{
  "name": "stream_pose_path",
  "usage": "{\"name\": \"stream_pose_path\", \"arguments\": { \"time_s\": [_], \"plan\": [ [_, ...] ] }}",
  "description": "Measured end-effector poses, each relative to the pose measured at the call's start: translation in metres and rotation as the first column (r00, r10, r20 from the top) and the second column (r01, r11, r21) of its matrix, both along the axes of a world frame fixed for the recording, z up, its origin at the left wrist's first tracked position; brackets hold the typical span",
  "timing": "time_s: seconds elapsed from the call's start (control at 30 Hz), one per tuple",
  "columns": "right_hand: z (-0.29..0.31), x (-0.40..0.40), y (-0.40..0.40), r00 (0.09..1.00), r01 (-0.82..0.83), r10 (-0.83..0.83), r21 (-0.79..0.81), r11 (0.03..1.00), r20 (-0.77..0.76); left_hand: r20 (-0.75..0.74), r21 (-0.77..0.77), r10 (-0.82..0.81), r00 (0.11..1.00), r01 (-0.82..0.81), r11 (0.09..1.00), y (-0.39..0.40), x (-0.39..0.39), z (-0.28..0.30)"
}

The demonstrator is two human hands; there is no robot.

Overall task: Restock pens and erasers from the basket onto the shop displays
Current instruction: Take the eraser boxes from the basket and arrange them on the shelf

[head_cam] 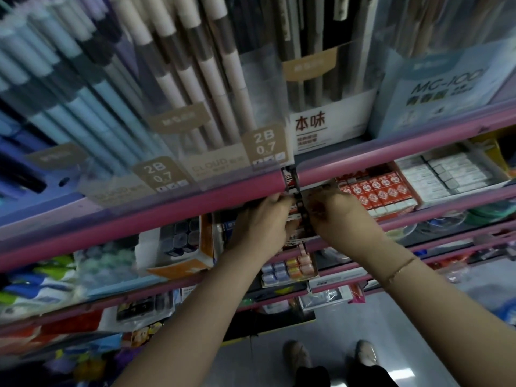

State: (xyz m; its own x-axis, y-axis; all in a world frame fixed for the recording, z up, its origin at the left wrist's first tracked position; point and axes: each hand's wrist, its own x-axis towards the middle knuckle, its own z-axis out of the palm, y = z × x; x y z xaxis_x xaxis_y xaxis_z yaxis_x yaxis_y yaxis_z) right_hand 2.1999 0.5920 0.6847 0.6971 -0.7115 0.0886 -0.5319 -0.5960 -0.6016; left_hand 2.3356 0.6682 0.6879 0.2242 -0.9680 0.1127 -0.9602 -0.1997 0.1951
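At the gap between the pink shelf rails point(243, 191) | a black hanging strip point(301, 216) of carded items is gripped from both sides, left hand point(261, 222) and right hand point(339, 216) both curled round it, judged to steady it for hooking on | eraser boxes point(377, 191) lie just right | basket not seen.

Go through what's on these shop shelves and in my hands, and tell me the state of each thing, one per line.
Left hand: curled, gripping the hanging strip.
Right hand: curled, gripping the hanging strip.
Hanging strip: hangs upright between two shelf sections, held by both hands.
Red eraser boxes: packed in tidy rows on the shelf.
White eraser boxes: stacked tight in a tray.
Pencil displays: full, standing upright.
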Motion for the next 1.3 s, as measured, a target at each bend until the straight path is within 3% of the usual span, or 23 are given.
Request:
{"name": "stream_pose_path", "arguments": {
  "time_s": [0.1, 0.23, 0.4, 0.57, 0.87, 0.93, 1.0, 1.07, 1.13, 1.2, 1.3],
  "plan": [
    [0.000, -0.025, 0.007, 0.997, -0.060, 0.067, -0.227, 0.972, 0.026, -0.015, 0.083, -0.142, 0.990, 0.142, 0.986, -0.011, 0.002, 0.001],
    [-0.011, -0.050, 0.012, 0.978, -0.206, 0.178, -0.401, 0.893, -0.106, -0.056, 0.202, -0.143, 0.988, 0.151, 0.968, -0.022, 0.007, 0.001],
    [-0.022, -0.056, 0.007, 0.969, -0.248, 0.226, -0.415, 0.875, -0.103, -0.020, 0.216, -0.179, 0.984, 0.179, 0.960, -0.024, 0.009, 0.005],
    [-0.024, -0.060, 0.003, 0.994, -0.111, 0.091, -0.405, 0.908, -0.067, -0.037, 0.303, -0.194, 0.980, 0.196, 0.933, -0.021, 0.008, 0.004],
    [-0.022, -0.065, 0.003, 0.995, -0.096, 0.083, -0.398, 0.912, -0.050, -0.130, 0.404, -0.073, 0.989, 0.120, 0.907, -0.025, -0.005, 0.021],
    [-0.018, -0.082, 0.001, 1.000, -0.013, 0.022, -0.362, 0.932, 0.022, -0.186, 0.350, -0.006, 0.982, 0.072, 0.934, -0.031, -0.025, 0.034],
    [-0.015, -0.114, -0.005, 0.991, 0.118, -0.090, -0.319, 0.940, 0.103, -0.196, 0.117, -0.070, 0.978, 0.094, 0.989, -0.040, -0.059, 0.043],
    [-0.017, -0.162, -0.013, 0.966, 0.249, -0.218, -0.273, 0.929, 0.140, -0.221, -0.175, -0.275, 0.936, 0.239, 0.955, -0.053, -0.108, 0.043],
    [-0.024, -0.225, -0.021, 0.915, 0.399, -0.376, -0.195, 0.896, 0.142, -0.347, -0.267, -0.425, 0.836, 0.346, 0.899, -0.068, -0.172, 0.031],
    [-0.035, -0.297, -0.028, 0.833, 0.550, -0.539, -0.077, 0.832, 0.121, -0.558, -0.184, -0.417, 0.718, 0.383, 0.905, -0.085, -0.242, 0.006],
    [-0.057, -0.420, -0.041, 0.641, 0.762, -0.766, 0.092, 0.642, 0.037, -0.854, 0.083, -0.109, 0.508, 0.341, 0.936, -0.113, -0.356, -0.037]
  ]
}}
